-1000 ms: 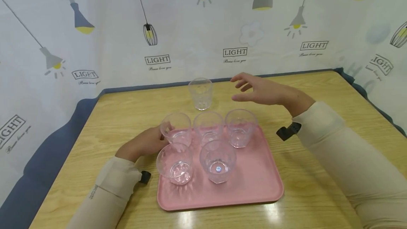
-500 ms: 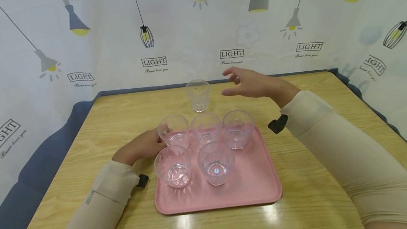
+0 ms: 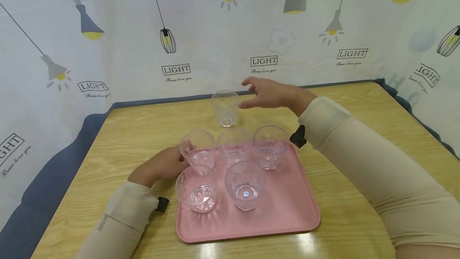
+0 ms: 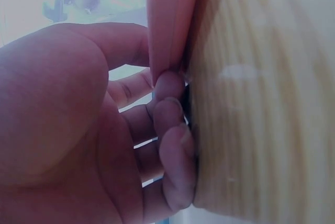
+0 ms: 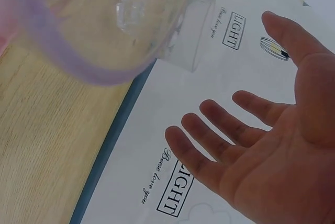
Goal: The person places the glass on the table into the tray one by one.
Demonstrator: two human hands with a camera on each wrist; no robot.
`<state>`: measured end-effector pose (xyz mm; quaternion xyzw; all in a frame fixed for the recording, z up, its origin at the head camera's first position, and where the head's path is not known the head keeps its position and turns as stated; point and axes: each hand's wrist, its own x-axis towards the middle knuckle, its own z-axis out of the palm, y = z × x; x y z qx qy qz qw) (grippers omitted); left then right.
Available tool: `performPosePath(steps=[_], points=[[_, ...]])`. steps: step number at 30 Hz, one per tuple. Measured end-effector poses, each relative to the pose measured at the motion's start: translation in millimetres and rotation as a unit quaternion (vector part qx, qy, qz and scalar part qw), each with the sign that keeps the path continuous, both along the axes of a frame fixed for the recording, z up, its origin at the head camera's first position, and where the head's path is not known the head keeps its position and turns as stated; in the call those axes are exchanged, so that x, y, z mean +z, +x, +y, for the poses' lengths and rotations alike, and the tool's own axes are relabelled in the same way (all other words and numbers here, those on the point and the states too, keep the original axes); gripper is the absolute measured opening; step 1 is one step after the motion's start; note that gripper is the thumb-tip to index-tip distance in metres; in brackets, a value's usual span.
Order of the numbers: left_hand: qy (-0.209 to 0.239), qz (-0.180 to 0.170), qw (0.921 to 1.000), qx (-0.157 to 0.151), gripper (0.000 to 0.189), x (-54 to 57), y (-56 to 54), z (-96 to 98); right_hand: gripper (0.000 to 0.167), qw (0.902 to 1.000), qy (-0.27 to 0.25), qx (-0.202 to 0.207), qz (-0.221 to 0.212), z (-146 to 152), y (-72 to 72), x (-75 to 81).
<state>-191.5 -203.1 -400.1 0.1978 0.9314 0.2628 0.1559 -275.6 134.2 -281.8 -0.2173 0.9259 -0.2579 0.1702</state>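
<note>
My left hand (image 3: 161,166) grips the left side of a pink tray (image 3: 287,207). In the left wrist view its thumb lies over the tray's rim (image 4: 170,20) while the other fingers curl in at the underside, next to the wood. Several clear plastic cups stand upright on the tray, a back row with a cup (image 3: 270,149) at its right end and two in front, including one cup (image 3: 245,187) with a bright glint. Beyond the tray another clear cup (image 3: 226,109) stands on the table. My right hand (image 3: 269,93) is just right of that cup, thumb and fingers spread, holding nothing.
The wooden table (image 3: 359,131) runs back to a white cloth (image 3: 215,39) printed with lamps and the word LIGHT. A dark blue border (image 3: 161,100) follows the table's far edge. In the right wrist view a cup rim (image 5: 99,75) looms close to the camera.
My right hand has moved left to beside the far cup, its fingers still spread. The left hand has kept its grip on the tray, and the cups stay where they were.
</note>
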Motion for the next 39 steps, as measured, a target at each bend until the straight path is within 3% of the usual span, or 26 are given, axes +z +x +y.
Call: performPosePath(steps=[11, 24, 39], points=[[-0.004, 0.000, 1.0000, 0.000, 0.038, 1.1, -0.3, -0.5, 0.097, 0.9978, 0.052, 0.041, 0.006, -18.5, -5.1, -0.6], [-0.007, -0.004, 0.9999, 0.007, 0.042, 2.3, 1.5, -1.2, 0.097, 0.9961, 0.083, 0.032, 0.007, -31.7, -12.9, 0.4], [0.001, -0.006, 1.0000, 0.005, 0.042, 1.1, 0.1, -2.3, 0.095, 0.9963, 0.078, 0.035, -0.010, -40.6, -13.9, 1.8]])
